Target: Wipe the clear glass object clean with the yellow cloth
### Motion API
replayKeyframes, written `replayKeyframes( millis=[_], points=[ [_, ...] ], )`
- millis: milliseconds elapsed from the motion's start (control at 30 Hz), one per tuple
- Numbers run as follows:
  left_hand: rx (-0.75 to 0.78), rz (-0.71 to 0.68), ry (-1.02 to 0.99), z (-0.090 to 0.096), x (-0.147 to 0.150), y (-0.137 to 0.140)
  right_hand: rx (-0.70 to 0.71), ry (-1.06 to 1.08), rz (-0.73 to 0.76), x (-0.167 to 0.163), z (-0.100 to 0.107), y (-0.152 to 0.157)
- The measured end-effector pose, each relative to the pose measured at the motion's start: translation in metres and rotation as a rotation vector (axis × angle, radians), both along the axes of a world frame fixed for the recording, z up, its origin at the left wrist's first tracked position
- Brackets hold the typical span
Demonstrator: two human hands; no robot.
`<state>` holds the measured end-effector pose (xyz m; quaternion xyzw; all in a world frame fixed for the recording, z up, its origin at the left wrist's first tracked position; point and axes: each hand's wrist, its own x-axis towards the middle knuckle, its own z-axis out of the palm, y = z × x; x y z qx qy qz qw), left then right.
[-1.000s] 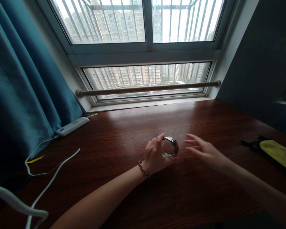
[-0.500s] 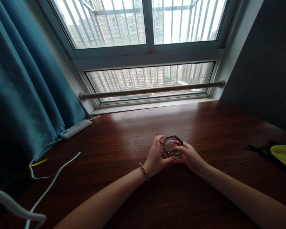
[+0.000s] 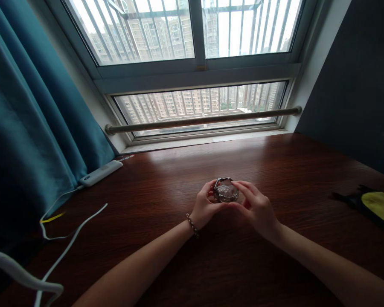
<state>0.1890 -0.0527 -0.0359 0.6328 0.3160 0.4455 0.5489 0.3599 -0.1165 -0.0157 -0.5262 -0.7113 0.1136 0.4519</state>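
A small faceted glass dish (image 3: 225,192), see-through with a dark angular rim, is held between my two hands above the wooden desk. My left hand (image 3: 206,204) grips its left side, the fingers curled behind it and the thumb along the near edge. On the right, my right hand (image 3: 255,206) has its fingertips on the rim and its thumb near the bottom, close to the left thumb. The dish is tilted, and part of its far side is behind the fingers. A beaded bracelet (image 3: 192,225) circles the left wrist.
The brown desk (image 3: 166,170) reaches to a window with a metal rail (image 3: 205,121). At left are a white power strip (image 3: 101,173), white cables (image 3: 73,238), a yellow strip (image 3: 53,217) and a blue curtain (image 3: 48,106). A black-and-yellow item (image 3: 379,209) lies at right.
The glass dish has turned and tilted in my hands and shifted slightly left. The right fingers have moved from inside it to its right rim.
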Motion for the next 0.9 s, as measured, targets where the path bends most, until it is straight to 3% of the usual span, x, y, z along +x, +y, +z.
replayKeyframes(
  millis=[133,233,467,700,900],
  points=[
    [-0.020,-0.019,-0.027,-0.003,0.000,0.001,0.011,-0.015,0.166,-0.003,-0.003,-0.003],
    [0.003,-0.039,0.002,-0.002,0.000,-0.002,-0.020,0.017,0.199,-0.004,-0.007,-0.002],
    [0.154,-0.039,0.118,-0.004,-0.002,-0.004,-0.071,0.068,0.080,-0.009,-0.007,-0.004],
    [0.214,-0.188,0.138,-0.012,-0.001,0.004,-0.044,0.044,-0.019,-0.004,-0.009,0.001],
    [0.273,-0.095,0.226,-0.016,-0.002,0.008,0.000,-0.099,-0.176,0.034,0.001,0.021]
  ],
)
